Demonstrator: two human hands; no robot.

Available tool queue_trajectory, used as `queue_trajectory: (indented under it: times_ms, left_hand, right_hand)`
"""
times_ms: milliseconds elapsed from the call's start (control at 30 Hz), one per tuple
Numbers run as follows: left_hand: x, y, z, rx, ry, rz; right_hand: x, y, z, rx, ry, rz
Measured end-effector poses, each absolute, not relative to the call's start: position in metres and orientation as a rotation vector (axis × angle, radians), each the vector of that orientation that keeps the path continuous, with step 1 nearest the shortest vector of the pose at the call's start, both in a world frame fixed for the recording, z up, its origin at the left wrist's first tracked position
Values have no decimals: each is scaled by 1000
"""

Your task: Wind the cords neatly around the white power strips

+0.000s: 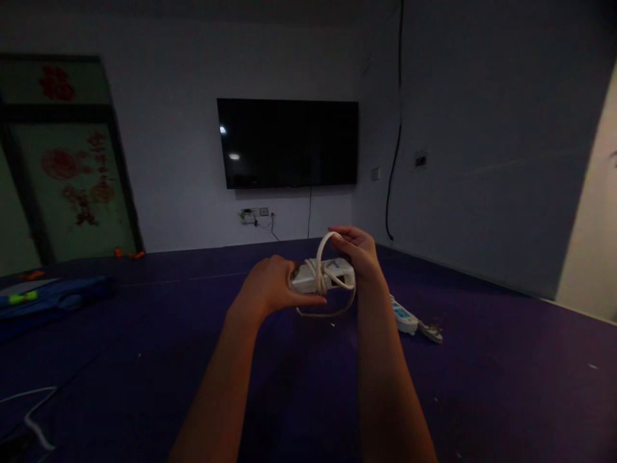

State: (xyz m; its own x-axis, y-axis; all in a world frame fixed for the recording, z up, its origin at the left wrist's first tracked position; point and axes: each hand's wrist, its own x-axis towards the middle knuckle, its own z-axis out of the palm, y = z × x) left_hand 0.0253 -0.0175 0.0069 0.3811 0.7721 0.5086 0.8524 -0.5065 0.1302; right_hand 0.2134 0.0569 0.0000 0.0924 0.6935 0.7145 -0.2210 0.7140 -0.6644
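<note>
Both my arms reach out over a dark purple floor mat (144, 360). My left hand (270, 286) grips one end of a white power strip (332, 273), fingers closed round it. Its cream cord (319, 257) is wrapped several turns round the strip's body and hangs in a loop below. My right hand (359, 252) holds the other end and pinches a loop of the cord above the strip. The strip is held level in the air at chest height.
A second white power strip (407, 318) with its plug lies on the mat just right of my right arm. A black TV (288, 143) hangs on the far wall above wall sockets (255, 214). A blue object (53, 296) lies far left; a white cable (33, 411) near left.
</note>
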Motion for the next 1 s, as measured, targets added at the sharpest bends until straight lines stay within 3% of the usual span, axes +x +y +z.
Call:
queue_trajectory:
  times_ms: [333,1000]
  left_hand:
    - [60,-39,2,-2669,-1268,-654]
    - [23,-54,23,-2258,-1330,-744]
  right_hand:
    - [223,67,-19,-370,-1399,825]
    - [173,71,-13,-467,-1480,841]
